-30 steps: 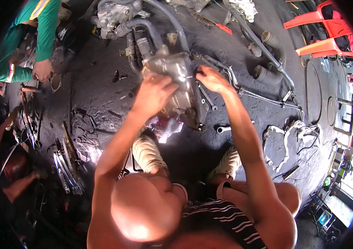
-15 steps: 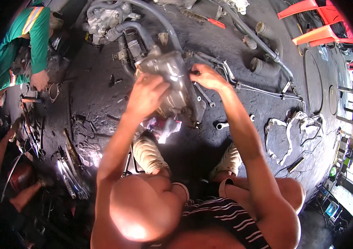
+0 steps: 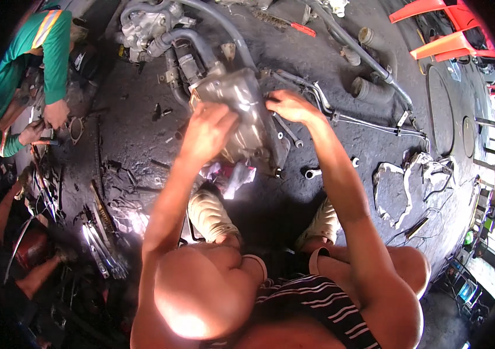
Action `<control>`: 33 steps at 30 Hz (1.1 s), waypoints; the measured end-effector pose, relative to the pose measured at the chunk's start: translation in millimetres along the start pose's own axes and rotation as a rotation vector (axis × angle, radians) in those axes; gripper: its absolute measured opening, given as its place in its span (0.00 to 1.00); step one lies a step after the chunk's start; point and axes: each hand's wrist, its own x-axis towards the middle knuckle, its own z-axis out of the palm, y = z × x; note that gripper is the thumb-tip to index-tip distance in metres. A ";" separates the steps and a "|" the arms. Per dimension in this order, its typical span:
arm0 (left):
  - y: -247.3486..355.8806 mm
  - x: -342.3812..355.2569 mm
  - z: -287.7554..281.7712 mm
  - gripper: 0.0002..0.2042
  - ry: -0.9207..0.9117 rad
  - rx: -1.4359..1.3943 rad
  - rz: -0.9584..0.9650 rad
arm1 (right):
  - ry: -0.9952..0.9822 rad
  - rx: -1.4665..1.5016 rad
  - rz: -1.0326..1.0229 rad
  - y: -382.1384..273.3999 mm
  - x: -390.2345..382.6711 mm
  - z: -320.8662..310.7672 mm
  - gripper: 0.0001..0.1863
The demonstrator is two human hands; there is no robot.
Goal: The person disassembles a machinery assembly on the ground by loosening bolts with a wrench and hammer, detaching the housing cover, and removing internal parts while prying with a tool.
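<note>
A silvery metal housing point(image 3: 241, 134) with thick grey hoses point(image 3: 233, 41) at its upper end lies in front of me. My left hand point(image 3: 209, 128) is on its left side with curled fingers; their tips are hidden. My right hand point(image 3: 291, 107) pinches at the housing's right edge, and whatever is between its fingertips is too small to make out. A wrench point(image 3: 291, 135) lies just below my right hand, and a second wrench point(image 3: 312, 173) lies farther down. A crumpled pink and white cloth point(image 3: 238, 180) is under the housing's lower end, near my feet.
A co-worker in green sleeves point(image 3: 55, 58) handles parts at the upper left; another person's arm point(image 3: 35, 279) shows lower left. Loose tools point(image 3: 99, 250) lie at the left. Pipes point(image 3: 390, 75), a white gasket-like piece point(image 3: 404, 192) and stacked red chairs point(image 3: 445, 46) are on the right.
The view has shifted slightly, moving the housing a little up and left in the picture. Both my hands stay on it. The co-worker's lower hand has moved toward the hammer-like tool.
</note>
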 end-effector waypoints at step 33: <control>-4.2 -17.5 5.5 0.15 -0.004 0.086 -0.008 | -0.068 0.197 0.088 -3.4 1.7 8.4 0.25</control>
